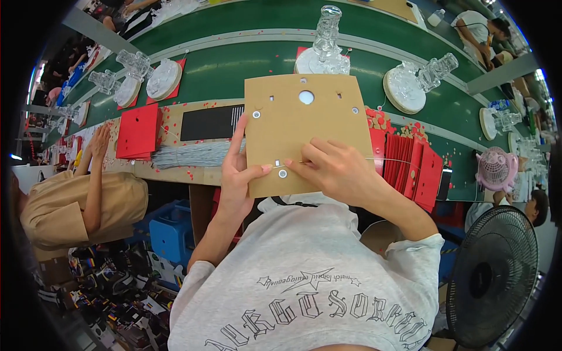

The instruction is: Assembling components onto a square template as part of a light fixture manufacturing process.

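A flat brown cardboard panel (310,131) is held up in front of my chest. It has a round hole near its far edge, small slots and several white-ringed holes. My left hand (235,172) grips its left edge, with the thumb on the face beside a small slot near the close edge. At that slot my right hand (339,172) pinches a thin wire tie (386,159), its tail sticking out to the right past the panel. The panel's underside is hidden. Left of it lies a bundle of similar grey wire ties (193,154).
Red cards stand stacked at left (137,131) and in a row at right (404,161). A black card (205,123) lies beyond the ties. Clear figures on round bases (404,88) sit on the green conveyor (228,76). A co-worker's hands (100,141) are left; a black fan (492,278) stands right.
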A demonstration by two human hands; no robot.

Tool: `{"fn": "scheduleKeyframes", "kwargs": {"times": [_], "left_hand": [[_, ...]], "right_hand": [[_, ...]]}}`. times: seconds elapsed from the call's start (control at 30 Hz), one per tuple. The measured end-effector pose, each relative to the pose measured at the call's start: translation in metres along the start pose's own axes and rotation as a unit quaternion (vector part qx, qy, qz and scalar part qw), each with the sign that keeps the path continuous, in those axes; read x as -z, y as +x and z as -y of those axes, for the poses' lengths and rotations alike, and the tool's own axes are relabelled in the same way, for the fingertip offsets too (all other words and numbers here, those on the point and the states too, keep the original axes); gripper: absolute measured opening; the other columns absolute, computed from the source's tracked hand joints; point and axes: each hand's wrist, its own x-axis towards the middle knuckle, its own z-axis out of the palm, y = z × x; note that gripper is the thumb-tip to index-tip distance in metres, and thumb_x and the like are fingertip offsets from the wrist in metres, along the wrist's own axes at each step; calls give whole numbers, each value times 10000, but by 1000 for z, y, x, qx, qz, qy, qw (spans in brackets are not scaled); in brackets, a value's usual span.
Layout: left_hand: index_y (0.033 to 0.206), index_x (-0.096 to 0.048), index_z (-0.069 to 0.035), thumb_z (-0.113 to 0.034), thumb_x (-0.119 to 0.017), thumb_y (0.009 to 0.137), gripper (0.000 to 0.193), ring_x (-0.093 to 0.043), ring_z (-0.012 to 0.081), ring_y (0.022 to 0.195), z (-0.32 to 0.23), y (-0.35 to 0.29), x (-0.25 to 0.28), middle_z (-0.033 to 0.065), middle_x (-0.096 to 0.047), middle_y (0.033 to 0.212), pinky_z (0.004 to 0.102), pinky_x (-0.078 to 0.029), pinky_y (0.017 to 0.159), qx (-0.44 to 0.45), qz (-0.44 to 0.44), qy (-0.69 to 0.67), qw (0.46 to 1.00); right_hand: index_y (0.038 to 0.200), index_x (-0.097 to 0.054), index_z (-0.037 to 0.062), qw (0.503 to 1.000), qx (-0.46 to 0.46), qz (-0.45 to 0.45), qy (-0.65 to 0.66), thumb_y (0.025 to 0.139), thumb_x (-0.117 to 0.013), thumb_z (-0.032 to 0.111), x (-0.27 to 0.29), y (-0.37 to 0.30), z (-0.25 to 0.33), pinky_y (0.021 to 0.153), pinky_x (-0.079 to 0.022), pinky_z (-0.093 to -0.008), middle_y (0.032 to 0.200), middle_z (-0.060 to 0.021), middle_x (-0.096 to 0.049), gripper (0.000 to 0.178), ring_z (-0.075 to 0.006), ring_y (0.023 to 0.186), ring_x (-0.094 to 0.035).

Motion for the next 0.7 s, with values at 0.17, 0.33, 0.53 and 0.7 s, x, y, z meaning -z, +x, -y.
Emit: {"fn": "scheduleKeyframes", "kwargs": {"times": [0.17, 0.33, 0.53, 0.7], "left_hand": [[1633, -204, -125, 142, -605, 729, 1024, -518, 240, 1334, 8, -1, -5, 141, -459, 1516, 372, -457, 1079, -16, 3, -16, 1000], [1637, -192, -123, 138, -602, 718, 1039, -505, 243, 1346, 10, -2, -12, 148, -430, 1536, 373, -448, 1088, -9, -3, -2, 1000], [1639, -186, -119, 138, -589, 713, 1041, -498, 240, 1354, 16, -1, -14, 143, -427, 1542, 368, -445, 1089, -13, -3, -4, 1000], [1639, -186, -118, 137, -574, 714, 1036, -491, 222, 1362, 24, -2, -21, 122, -421, 1550, 359, -438, 1094, -29, -12, -4, 999]], "right_hand": [[1263, -679, 78, 995, -13, 74, -62, 826, -657, 148, 12, -6, 9, 787, -531, -343, 937, -52, -512, 443, -200, 927, -578], [1301, -652, 71, 993, -29, 90, -65, 833, -642, 135, 16, -13, 10, 806, -524, -344, 957, -54, -504, 472, -204, 931, -566], [1316, -623, 62, 985, -37, 118, -116, 840, -645, 161, 16, -21, 12, 776, -489, -321, 1004, -48, -509, 486, -191, 973, -556], [1272, -637, 40, 978, -9, 122, -169, 847, -660, 197, 18, -19, 14, 724, -450, -290, 1014, -31, -519, 453, -173, 989, -549]]}}
